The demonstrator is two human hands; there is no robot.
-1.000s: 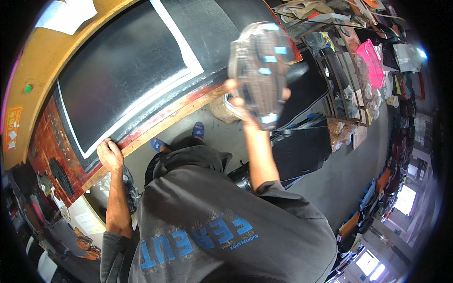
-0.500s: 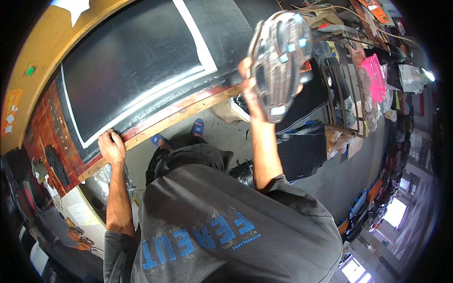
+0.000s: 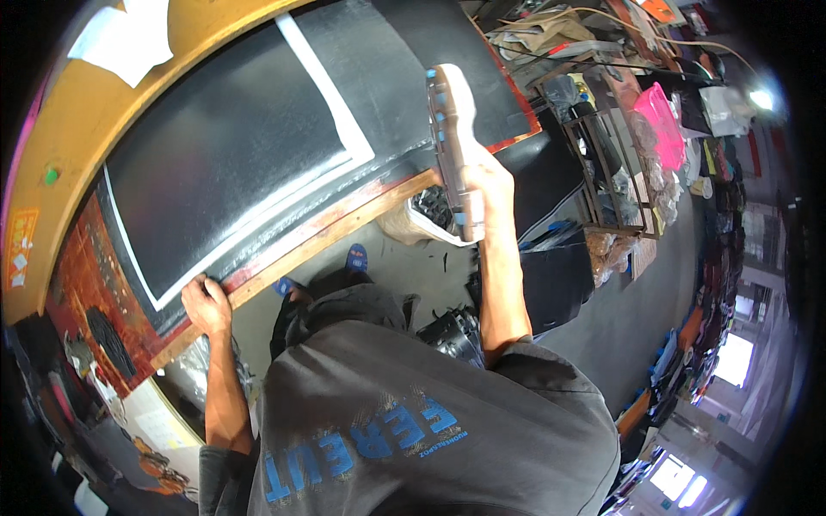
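My right hand (image 3: 490, 185) is closed around the lower part of a sole-shaped cutting die (image 3: 447, 129), a metal-edged form with small blue pieces along it. It is held up over the table's near right side, turned nearly edge-on to me. My left hand (image 3: 206, 305) rests at the near left corner of a black sheet (image 3: 241, 163), by the table's wooden edge (image 3: 344, 217). Its fingers are curled, and whether anything is pinched under them is hidden. A broad white band (image 3: 318, 73) borders part of the black sheet.
A yellow machine beam (image 3: 39, 146) arches over the table's far left, with white paper (image 3: 129, 39) on it. A dark coil (image 3: 110, 340) lies at the left end. Below the table stands a pale sack (image 3: 400, 225). Right are a metal rack (image 3: 602, 163) and a pink basket (image 3: 661, 129).
My right hand has turned the cutting die from its broad face to nearly edge-on and brought it slightly left and lower. The left hand stays at the sheet's corner. The view has shifted a little.
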